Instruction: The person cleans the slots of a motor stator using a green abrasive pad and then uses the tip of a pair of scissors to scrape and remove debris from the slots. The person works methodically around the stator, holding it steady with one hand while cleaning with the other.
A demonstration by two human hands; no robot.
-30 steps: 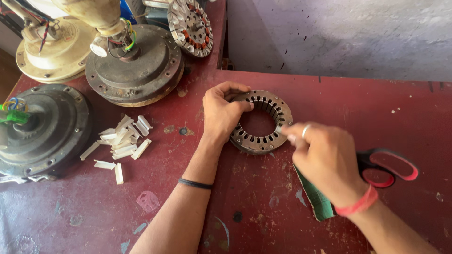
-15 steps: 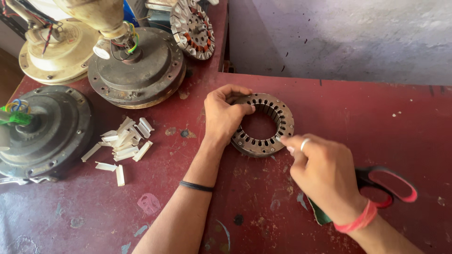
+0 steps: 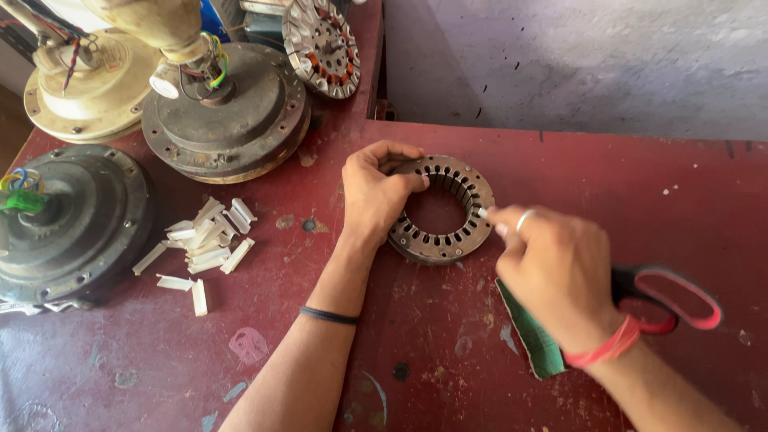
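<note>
While pinching a small white slip (image 3: 483,213) at the slotted grey steel stator ring (image 3: 438,210), right hand (image 3: 552,276) now closer in than a second ago, insertion seemingly near; left hand (image 3: 376,192) clamped on rim, ring flat on red table (image 3: 640,192), axis vertical, no long side.

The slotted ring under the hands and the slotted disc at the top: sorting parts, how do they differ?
The ring lies flat on the table, steadied by the left hand; the disc stands tilted, untouched. The ring's slots look empty with an open centre; the disc shows orange windings. Both are round, slotted metal.
</note>
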